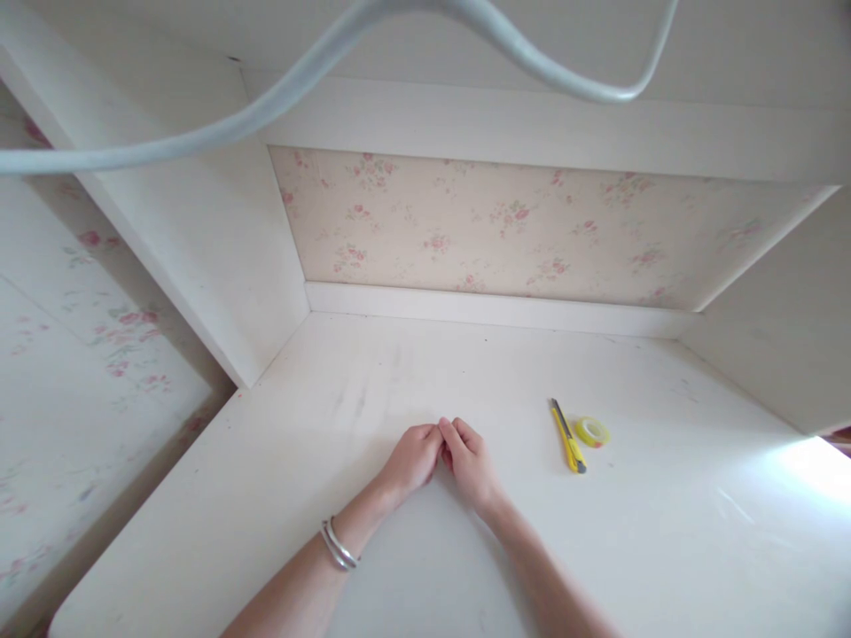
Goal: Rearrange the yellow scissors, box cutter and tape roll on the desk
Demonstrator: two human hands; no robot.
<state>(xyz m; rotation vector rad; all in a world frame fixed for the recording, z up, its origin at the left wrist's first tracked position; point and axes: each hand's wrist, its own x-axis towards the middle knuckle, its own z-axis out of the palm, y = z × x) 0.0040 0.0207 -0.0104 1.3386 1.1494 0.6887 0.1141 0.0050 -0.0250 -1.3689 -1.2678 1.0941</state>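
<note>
My left hand (413,459) and my right hand (468,462) meet on the white tabletop (425,549), both with fingers curled in. The right thumb rests against the left hand's knuckles. Nothing sticks out from either hand, though the inner sides of the fingers are hidden. To the right of my hands lies a yellow box cutter (568,439), set at a slant with its dark blade end pointing away from me. Just beside it is a roll of yellow tape (591,431), lying flat.
A white side panel (199,221) rises at the left and another panel (784,310) at the right. Flowered wallpaper (479,226) covers the back above a white ledge. A pale cable (266,111) hangs across the top, close to the camera. A silver bangle (339,545) circles my left wrist.
</note>
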